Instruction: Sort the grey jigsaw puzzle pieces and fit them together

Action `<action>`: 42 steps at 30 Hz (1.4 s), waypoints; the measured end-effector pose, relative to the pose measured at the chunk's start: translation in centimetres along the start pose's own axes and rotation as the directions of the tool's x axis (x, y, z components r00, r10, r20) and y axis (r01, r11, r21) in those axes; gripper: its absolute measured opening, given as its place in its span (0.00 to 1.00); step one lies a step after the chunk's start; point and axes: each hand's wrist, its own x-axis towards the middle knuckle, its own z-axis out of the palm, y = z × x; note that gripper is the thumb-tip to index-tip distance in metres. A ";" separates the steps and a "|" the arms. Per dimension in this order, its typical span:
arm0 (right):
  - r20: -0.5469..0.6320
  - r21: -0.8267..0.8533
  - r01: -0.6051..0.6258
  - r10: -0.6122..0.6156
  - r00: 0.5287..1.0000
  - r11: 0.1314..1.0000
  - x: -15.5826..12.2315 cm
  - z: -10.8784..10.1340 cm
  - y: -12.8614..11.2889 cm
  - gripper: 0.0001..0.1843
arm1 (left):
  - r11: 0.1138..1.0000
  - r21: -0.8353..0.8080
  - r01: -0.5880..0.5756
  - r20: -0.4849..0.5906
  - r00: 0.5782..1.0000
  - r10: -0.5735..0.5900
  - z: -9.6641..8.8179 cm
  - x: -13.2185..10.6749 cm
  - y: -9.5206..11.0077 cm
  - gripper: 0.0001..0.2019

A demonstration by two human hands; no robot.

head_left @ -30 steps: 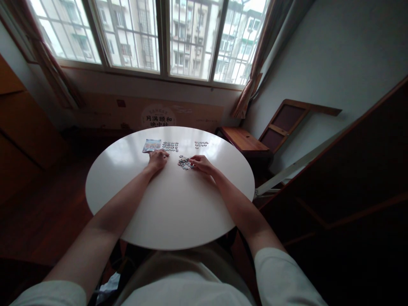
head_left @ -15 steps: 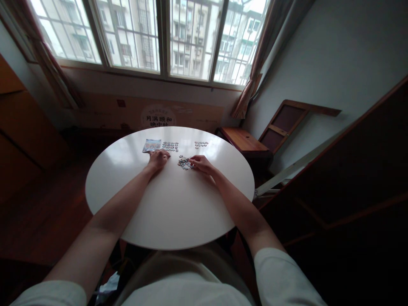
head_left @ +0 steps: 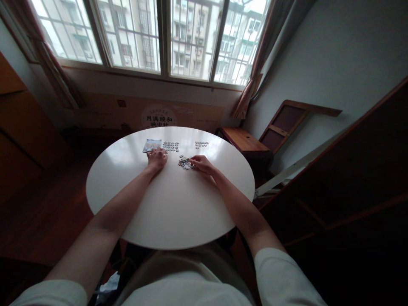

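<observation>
My left hand (head_left: 157,158) rests on the white table with its fingers apart. Its fingertips lie at the lower edge of a small blue picture sheet (head_left: 151,145). Just right of the sheet are several jigsaw pieces (head_left: 171,146) laid in rows. My right hand (head_left: 202,164) is at the right edge of a loose pile of jigsaw pieces (head_left: 184,162), thumb and forefinger pinched together on a piece there. That piece is mostly hidden by the fingers. Farther back, a second group of jigsaw pieces (head_left: 201,144) lies in short rows.
The round white table (head_left: 178,212) stands before a barred window (head_left: 191,38). A wooden chair (head_left: 244,139) is beyond its right rim, and a large dark panel (head_left: 344,204) leans at the right. A printed cardboard box (head_left: 127,112) lies under the window.
My left hand has shifted slightly and its fingers have spread from a closer, curled pose. The right hand stays at the pile, nearly unmoved.
</observation>
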 end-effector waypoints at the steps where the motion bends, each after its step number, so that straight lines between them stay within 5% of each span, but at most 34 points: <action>1: 0.000 0.004 -0.002 0.002 1.000 1.000 0.0 0.0 0.0 0.11 | 1.000 0.003 -0.006 0.011 1.000 0.006 0.0 0.0 0.0 0.18; 13: 0.002 0.029 0.007 -0.007 1.000 1.000 0.4 0.0 0.6 0.11 | 0.999 0.033 0.043 0.050 0.998 -0.044 -0.2 -0.2 0.3 0.18; 19: 0.010 0.037 0.015 -0.016 1.000 0.999 0.3 0.1 0.5 0.12 | 1.000 -0.018 0.003 -0.053 0.999 -0.004 -0.6 -0.3 0.7 0.20; 26: -0.176 -0.160 0.081 -0.109 0.978 0.984 1.1 -0.4 0.8 0.09 | 0.990 -0.062 -0.128 0.137 0.981 0.135 -0.7 -0.4 1.2 0.21; 29: -0.301 -0.399 0.034 -0.166 0.939 0.916 1.0 -1.2 0.9 0.11 | 0.985 -0.028 -0.172 0.172 0.970 0.174 -0.8 -0.5 1.4 0.19; 33: -0.319 -0.663 -0.131 -0.120 0.940 0.737 0.4 -1.6 1.1 0.19 | 0.988 -0.008 -0.154 0.177 0.972 0.153 -1.1 -0.7 1.7 0.19; 37: -0.272 -0.765 -0.227 0.017 0.962 0.603 0.1 -1.2 1.1 0.23 | 0.988 -0.008 -0.153 0.168 0.974 0.152 -1.1 -0.7 1.8 0.19; 42: -0.186 -0.830 -0.180 0.042 0.982 0.528 0.1 -1.1 0.8 0.23 | 0.987 -0.012 -0.159 0.164 0.974 0.158 -1.0 -0.7 1.8 0.19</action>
